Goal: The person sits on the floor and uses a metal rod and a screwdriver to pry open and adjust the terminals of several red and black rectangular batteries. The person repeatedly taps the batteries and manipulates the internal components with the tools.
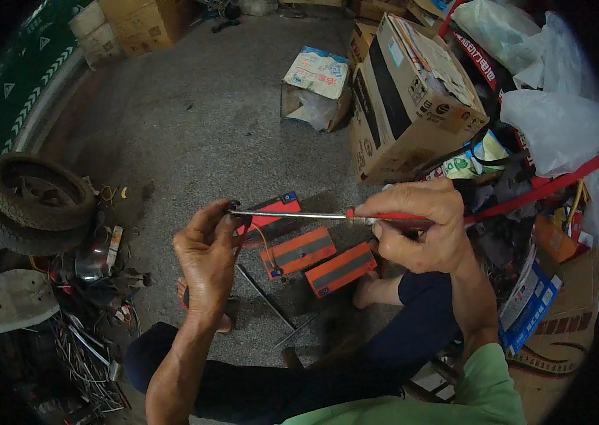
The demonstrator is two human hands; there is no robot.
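Note:
My right hand (423, 223) is closed around the red handle of a screwdriver (289, 214), whose long metal shaft points left. The shaft's tip meets a small dark piece (231, 206) pinched between the thumb and fingers of my left hand (204, 251); its kind is too small to make out. An orange wire (261, 237) hangs near those fingers and runs down toward the batteries. Below the screwdriver, on the floor, lie an orange battery with a grey band (298, 253), a similar battery (342, 269) to its right, and a redder battery (280, 206) partly behind the shaft.
A T-shaped metal bar tool (265, 297) lies between my feet. Stacked tyres (37, 195) and scrap metal rods (87, 361) sit at left. A large cardboard box (384, 106), a small open carton (314, 88) and plastic bags (558, 131) stand at right and beyond.

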